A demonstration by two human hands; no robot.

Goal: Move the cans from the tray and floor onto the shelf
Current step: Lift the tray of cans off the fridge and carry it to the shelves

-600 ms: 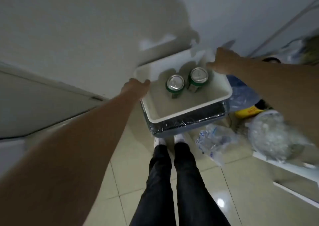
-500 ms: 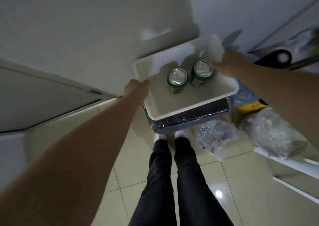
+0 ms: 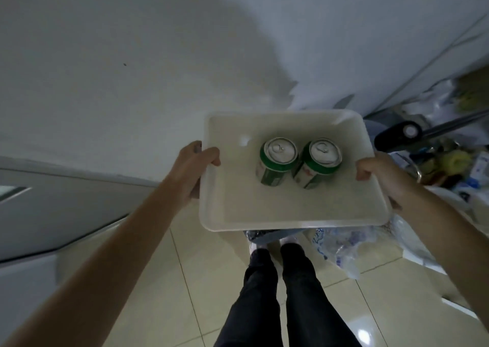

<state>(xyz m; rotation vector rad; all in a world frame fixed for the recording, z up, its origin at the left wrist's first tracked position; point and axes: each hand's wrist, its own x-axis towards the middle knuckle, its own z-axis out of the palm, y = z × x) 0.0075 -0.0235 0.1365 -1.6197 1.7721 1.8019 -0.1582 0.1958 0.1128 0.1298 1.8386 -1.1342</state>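
White tray with two upright green cans, side edges gripped by left hand and right hand.

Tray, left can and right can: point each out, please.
tray (image 3: 264, 214): head view, bare floor of the tray near its front.
left can (image 3: 279, 149): head view, silver lid.
right can (image 3: 325, 150): head view, silver lid.

No readable text anywhere, just blurry white print on the two green cans, way too smeared to make out
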